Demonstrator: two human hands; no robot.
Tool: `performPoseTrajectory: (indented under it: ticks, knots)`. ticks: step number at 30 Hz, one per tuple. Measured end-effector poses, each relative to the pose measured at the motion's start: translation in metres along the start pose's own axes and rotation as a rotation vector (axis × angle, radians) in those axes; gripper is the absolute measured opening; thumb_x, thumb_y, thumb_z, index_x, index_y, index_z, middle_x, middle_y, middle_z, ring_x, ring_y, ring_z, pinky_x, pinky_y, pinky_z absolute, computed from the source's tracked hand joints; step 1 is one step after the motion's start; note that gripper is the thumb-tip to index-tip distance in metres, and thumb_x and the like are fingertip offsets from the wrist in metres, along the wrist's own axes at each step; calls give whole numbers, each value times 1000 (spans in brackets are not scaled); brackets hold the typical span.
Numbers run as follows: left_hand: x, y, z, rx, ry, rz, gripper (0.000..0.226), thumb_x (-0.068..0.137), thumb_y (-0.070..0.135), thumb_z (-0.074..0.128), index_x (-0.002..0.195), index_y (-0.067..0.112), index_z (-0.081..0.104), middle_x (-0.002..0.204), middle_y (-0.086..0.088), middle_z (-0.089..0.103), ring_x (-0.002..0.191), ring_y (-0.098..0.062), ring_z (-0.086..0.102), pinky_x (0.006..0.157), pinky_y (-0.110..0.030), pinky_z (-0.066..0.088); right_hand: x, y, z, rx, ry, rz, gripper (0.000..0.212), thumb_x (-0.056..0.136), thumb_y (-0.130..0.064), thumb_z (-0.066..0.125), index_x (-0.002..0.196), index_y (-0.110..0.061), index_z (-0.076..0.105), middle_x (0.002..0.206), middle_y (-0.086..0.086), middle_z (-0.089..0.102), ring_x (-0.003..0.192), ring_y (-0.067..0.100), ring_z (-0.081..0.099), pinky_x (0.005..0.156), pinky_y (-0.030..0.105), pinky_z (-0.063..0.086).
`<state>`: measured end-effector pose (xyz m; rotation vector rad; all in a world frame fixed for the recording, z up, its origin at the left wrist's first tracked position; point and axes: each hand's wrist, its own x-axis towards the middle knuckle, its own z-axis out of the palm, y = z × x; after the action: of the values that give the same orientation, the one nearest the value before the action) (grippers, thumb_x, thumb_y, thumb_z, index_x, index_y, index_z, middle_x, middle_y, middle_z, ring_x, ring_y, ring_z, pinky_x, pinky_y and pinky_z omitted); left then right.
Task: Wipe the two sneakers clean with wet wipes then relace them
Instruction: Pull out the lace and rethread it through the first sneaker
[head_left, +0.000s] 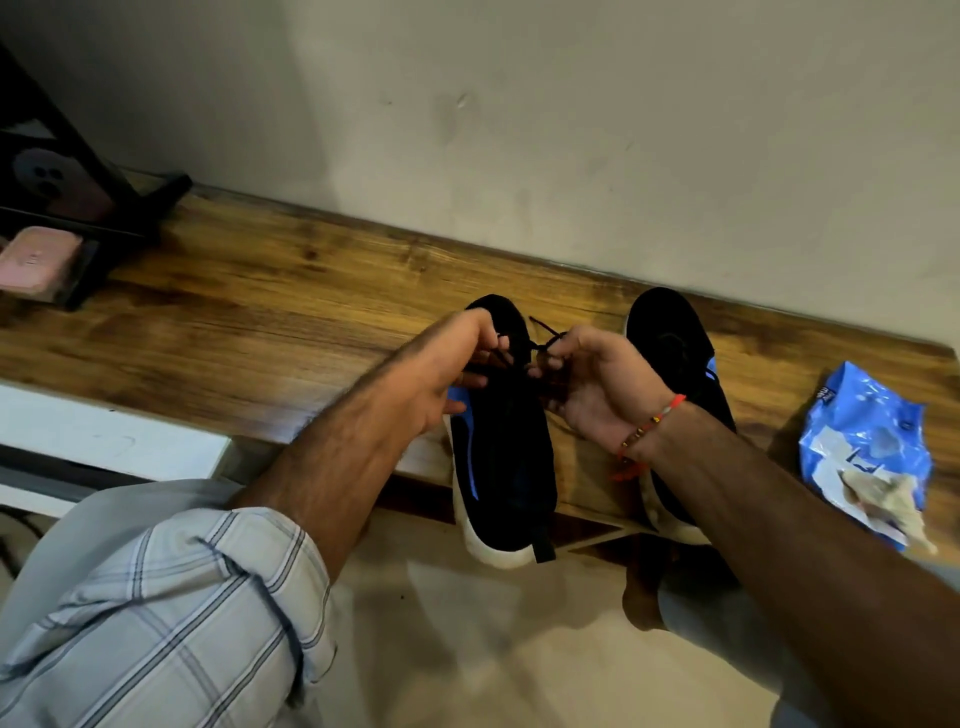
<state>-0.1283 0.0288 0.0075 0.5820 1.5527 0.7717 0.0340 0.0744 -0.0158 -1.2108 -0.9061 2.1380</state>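
Observation:
Two black sneakers with white soles and blue trim lie on a wooden shelf (260, 312), toes toward the wall. The left sneaker (506, 467) hangs its heel over the shelf's front edge. Over its lacing area, my left hand (447, 374) and my right hand (592, 384) each pinch a strand of its black lace (543, 338). The right sneaker (670, 332) lies beside it, partly hidden behind my right wrist. A blue wet wipes pack (862, 441) sits at the shelf's right end with a crumpled used wipe (883, 504) on it.
A black stand (130, 213) holding a pink phone and a pink case stands at the shelf's far left. The wall runs close behind the shelf. A white surface (104, 441) lies below left. Light floor spreads under the shelf's front edge.

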Motion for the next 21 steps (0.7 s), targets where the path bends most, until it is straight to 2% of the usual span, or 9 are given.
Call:
performPoseTrajectory:
  ticks: [3, 6, 8, 10, 13, 15, 17, 19, 21]
  knots:
    - [4, 1, 1, -153, -94, -26, 22, 87, 40, 50, 73, 26, 59, 82, 8, 65, 84, -16, 50, 81, -39, 36, 0, 2, 3, -72, -8, -21, 27, 95, -18, 58, 70, -17, 68, 56, -6, 40, 63, 10, 47, 73, 26, 44]
    - [6, -2, 7, -192, -103, -18, 32, 93, 47, 60, 69, 25, 59, 79, 9, 65, 84, -13, 54, 80, -38, 36, -1, 0, 5, -142, -19, -48, 21, 96, -26, 61, 82, -16, 74, 59, -6, 48, 66, 10, 53, 74, 26, 46]
    - [9, -3, 9, -193, -15, 30, 27, 93, 46, 67, 76, 25, 62, 81, 11, 66, 85, -12, 55, 78, -36, 38, 0, -2, 2, -119, -7, -71, 25, 96, -29, 60, 75, -16, 67, 68, -1, 59, 76, 16, 59, 77, 32, 48]
    - [11, -3, 8, -222, 36, 77, 24, 96, 42, 66, 79, 25, 62, 77, 13, 65, 78, -9, 54, 71, -31, 38, 1, -4, -1, -67, -18, -111, 14, 91, -23, 62, 80, -14, 63, 80, 1, 65, 84, 22, 62, 88, 45, 51]
    - [11, -3, 7, -339, -1, 103, 19, 101, 34, 60, 85, 25, 63, 72, 13, 64, 68, -6, 55, 66, -29, 39, 2, -5, -4, 15, -23, -146, 5, 92, -12, 59, 88, -13, 62, 88, 2, 67, 90, 27, 65, 96, 59, 47]
    - [11, -2, 8, -412, -12, 112, 17, 104, 27, 56, 88, 24, 64, 71, 12, 62, 68, -7, 55, 66, -29, 40, 2, -5, -6, 106, -23, -135, 13, 96, -10, 52, 86, -11, 62, 80, 6, 59, 92, 30, 65, 100, 62, 44]
    - [12, 0, 8, -511, 12, 123, 19, 105, 24, 53, 90, 24, 65, 71, 11, 61, 70, -8, 55, 66, -29, 41, 2, -6, -8, 227, -48, -129, 11, 87, -13, 52, 78, -10, 57, 75, 7, 49, 95, 33, 63, 103, 60, 42]
    - [12, 2, 6, -605, 23, 126, 21, 104, 28, 53, 86, 24, 63, 70, 11, 63, 74, -9, 60, 69, -29, 40, 2, -8, -10, 307, -39, -139, 12, 78, -19, 52, 69, -12, 49, 73, 7, 44, 92, 33, 62, 102, 55, 45]
    - [15, 2, 4, -663, 20, 156, 16, 102, 34, 56, 93, 22, 62, 74, 10, 66, 77, -7, 67, 72, -30, 41, 3, -10, -13, 334, 9, -148, 21, 82, -21, 49, 63, -15, 42, 71, 6, 43, 88, 32, 61, 100, 52, 47]
